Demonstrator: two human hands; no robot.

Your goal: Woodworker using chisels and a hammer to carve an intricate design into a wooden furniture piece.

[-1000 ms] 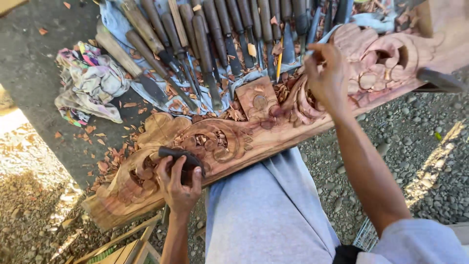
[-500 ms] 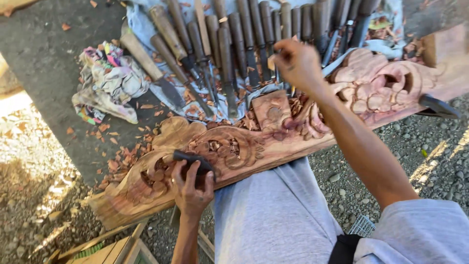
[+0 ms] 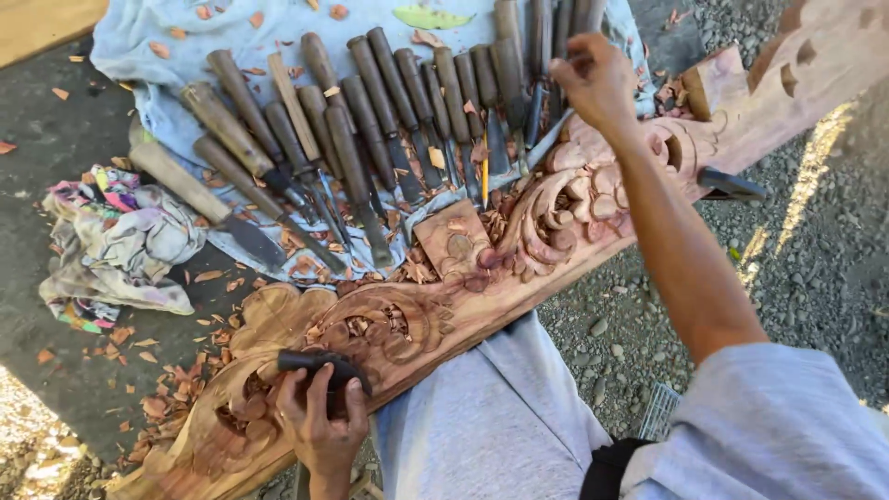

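Right hand (image 3: 597, 81) is gripping a chisel (image 3: 546, 141), fingers pinched round its handle, blade pointing down toward the scrollwork at 1 o'clock on the carved wooden plank (image 3: 482, 278). Left hand (image 3: 319, 421) is wrapping round a dark mallet (image 3: 319, 363) resting on the plank's 7 o'clock end, fingers pressed together on it. Plank is lying across the lap, diagonal. A row of chisels (image 3: 370, 139) is sitting on a pale cloth (image 3: 139, 46) at 12 o'clock, rag (image 3: 116, 241) at 9. Likely best: seat the edge in the cut line before striking, keeping the blade angle low. Compared with half a second ago, the right hand is sitting higher and further right; the left hand is staying on the mallet.
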